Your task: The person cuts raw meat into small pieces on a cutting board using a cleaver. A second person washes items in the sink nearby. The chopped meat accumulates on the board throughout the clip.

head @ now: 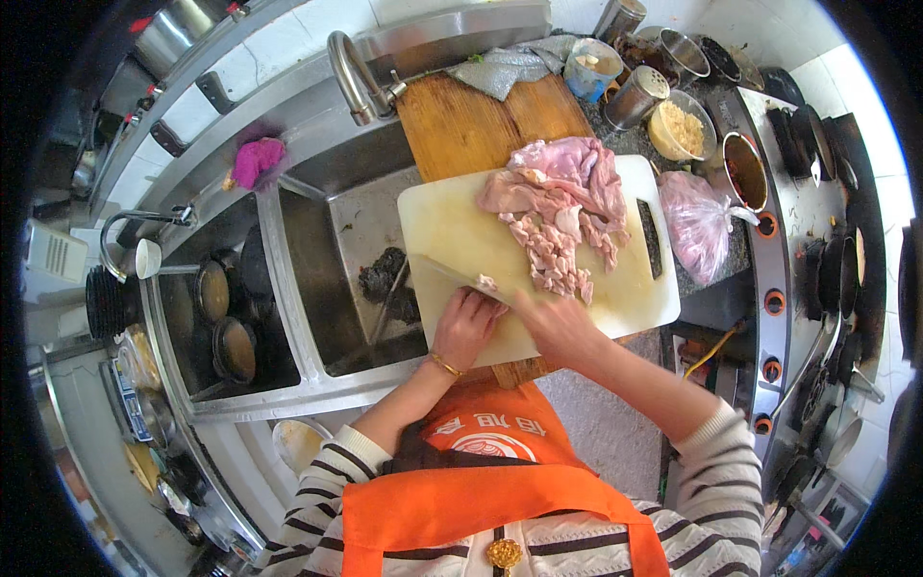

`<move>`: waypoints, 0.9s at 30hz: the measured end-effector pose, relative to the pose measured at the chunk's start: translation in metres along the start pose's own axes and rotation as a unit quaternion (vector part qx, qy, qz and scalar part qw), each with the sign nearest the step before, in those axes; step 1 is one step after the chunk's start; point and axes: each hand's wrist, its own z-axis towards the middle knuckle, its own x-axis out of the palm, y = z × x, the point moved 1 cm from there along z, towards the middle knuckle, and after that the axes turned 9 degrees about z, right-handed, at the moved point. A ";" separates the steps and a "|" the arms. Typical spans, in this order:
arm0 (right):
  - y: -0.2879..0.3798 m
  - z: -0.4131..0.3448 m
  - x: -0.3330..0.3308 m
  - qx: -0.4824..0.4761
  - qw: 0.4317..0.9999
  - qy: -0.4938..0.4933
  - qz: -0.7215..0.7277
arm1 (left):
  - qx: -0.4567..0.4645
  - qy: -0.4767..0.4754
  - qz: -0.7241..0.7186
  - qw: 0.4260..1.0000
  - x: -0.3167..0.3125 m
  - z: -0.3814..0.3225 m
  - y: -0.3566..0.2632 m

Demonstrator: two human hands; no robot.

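A white plastic cutting board [447, 216] lies over a wooden board [469, 115] beside the sink. My right hand [559, 324] grips a knife [461, 275], whose blade points to the upper left across the board; the handle is hidden in the fist. Just below the blade, my left hand [465, 324] presses with bent fingers on a small piece of pale pink raw meat [499, 309]. Another small bit of meat [487, 282] is at the blade. Farther up on the board lies a heap of raw meat [562, 187], with large floppy pieces at the top and cut pieces [551, 260] below.
A double steel sink [314, 346] with a faucet [353, 79] is at left, with dark pans in its far basin. At right are a tied plastic bag of pink meat [696, 223], a bowl of minced food [678, 130], a steel shaker [638, 97], a sauce container [745, 173] and a stove [775, 303].
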 end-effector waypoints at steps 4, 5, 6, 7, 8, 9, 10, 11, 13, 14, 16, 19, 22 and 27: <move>0.006 0.073 0.010 -0.002 1.000 -0.008 0.023 | 0.003 0.047 0.019 0.999 -0.003 0.001 -0.002; 0.001 0.075 0.010 -0.001 0.999 0.003 0.044 | -0.009 0.053 0.015 0.998 -0.005 0.002 -0.003; -0.007 0.070 0.010 0.044 0.998 0.004 0.054 | -0.022 0.060 0.012 0.998 -0.007 0.003 -0.004; -0.016 0.055 0.007 0.071 0.994 -0.003 0.086 | -0.053 0.049 -0.028 0.997 -0.011 0.004 -0.003; -0.025 0.036 0.004 0.126 0.986 0.006 0.108 | -0.086 0.041 -0.068 0.993 -0.016 0.003 -0.003; -0.028 0.016 0.003 0.107 0.989 -0.029 0.098 | -0.118 0.034 -0.108 0.987 -0.020 0.003 -0.002; -0.028 -0.005 0.003 0.127 0.988 -0.049 0.075 | -0.125 0.020 -0.112 0.986 -0.025 0.004 0.000; -0.025 -0.025 0.004 0.142 0.985 -0.053 0.084 | -0.132 0.006 -0.116 0.984 -0.029 0.005 0.004; -0.007 -0.056 0.009 0.177 0.979 -0.055 0.085 | -0.120 0.001 -0.122 0.985 -0.034 0.007 0.008; 0.004 -0.066 0.011 0.185 0.978 -0.052 0.079 | -0.102 0.008 -0.122 0.987 -0.036 0.009 0.009; 0.030 -0.081 0.016 0.206 0.974 -0.047 0.077 | -0.060 0.022 -0.114 0.991 -0.036 0.011 0.009; 0.062 -0.088 0.028 0.266 0.961 -0.013 0.072 | 0.000 0.031 -0.096 0.995 -0.030 0.015 0.004; 0.080 -0.084 0.045 0.297 0.949 -0.053 0.091 | 0.025 0.023 -0.076 0.996 -0.025 0.016 0.002; 0.095 -0.081 0.060 0.323 0.942 -0.053 0.071 | 0.016 0.061 -0.066 0.996 -0.016 0.013 0.006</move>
